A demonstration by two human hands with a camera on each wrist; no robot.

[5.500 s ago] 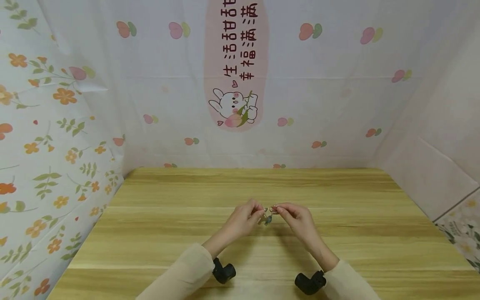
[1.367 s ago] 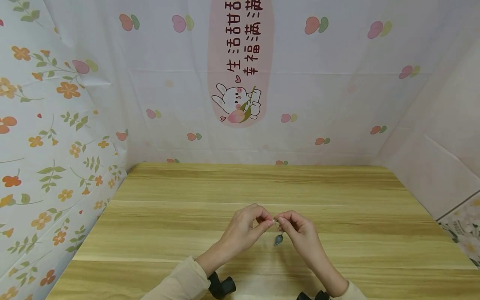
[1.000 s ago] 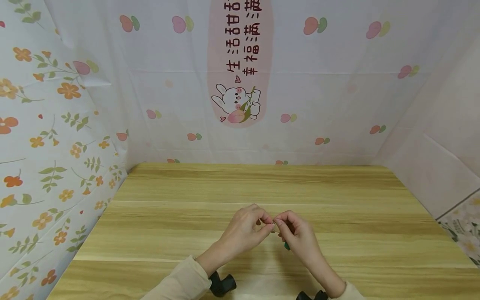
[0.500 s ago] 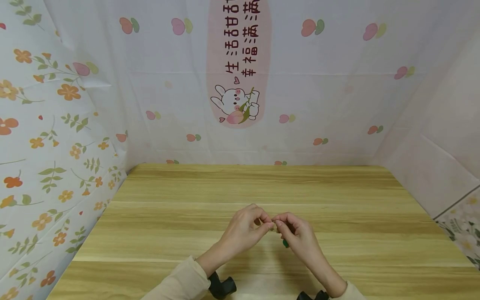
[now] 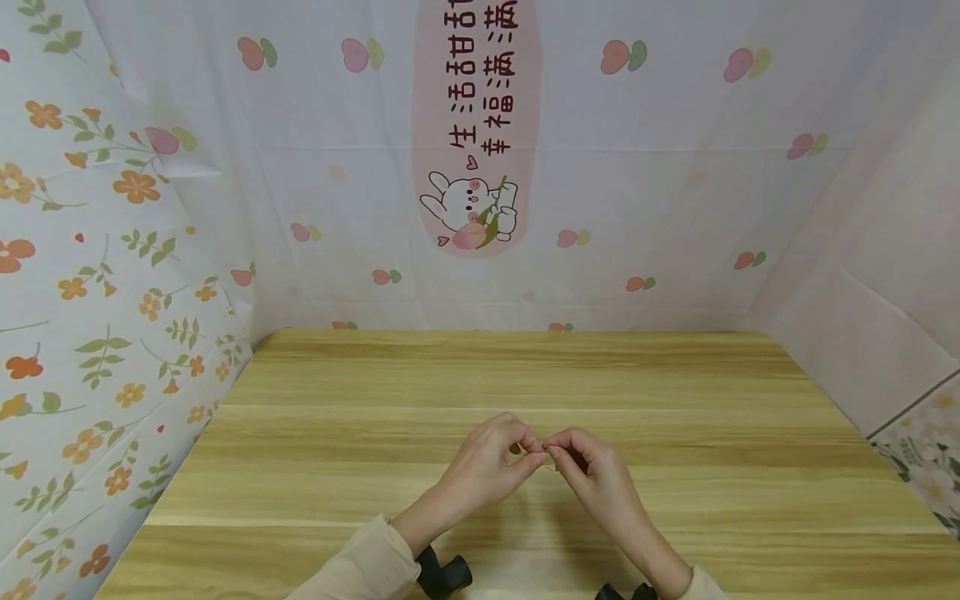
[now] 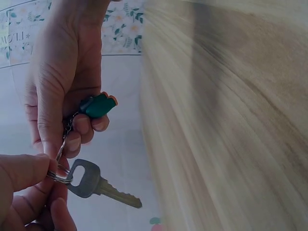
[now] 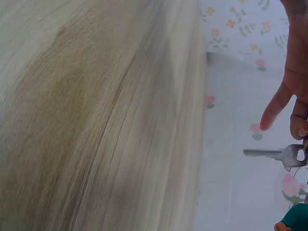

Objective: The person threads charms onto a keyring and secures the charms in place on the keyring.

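Above the table, my left hand [image 5: 491,462] and right hand [image 5: 600,471] meet fingertip to fingertip. The left thumb and finger pinch a metal key ring [image 6: 60,179], seen in the left wrist view. On that ring hangs a silver key [image 6: 89,185], its blade pointing away from the fingers. My right hand's thumb and forefinger also pinch at the ring, partly hidden. A short chain [image 6: 68,125] runs to a dark green charm [image 6: 98,107] with an orange edge, lying against the right hand's curled fingers. The right wrist view catches the key and charm at its edge.
A wood-grain table [image 5: 337,392] spreads below the hands. Printed cloth [image 5: 330,192] hangs behind it, with floral cloth [image 5: 112,333] at the left. A black camera mount [image 5: 444,573] sits at the left wrist, another [image 5: 627,592] at the right.
Since the first frame, the hands have drawn together and shifted slightly toward the body. The charm, earlier dangling between and then below them, is now out of sight in the head view.
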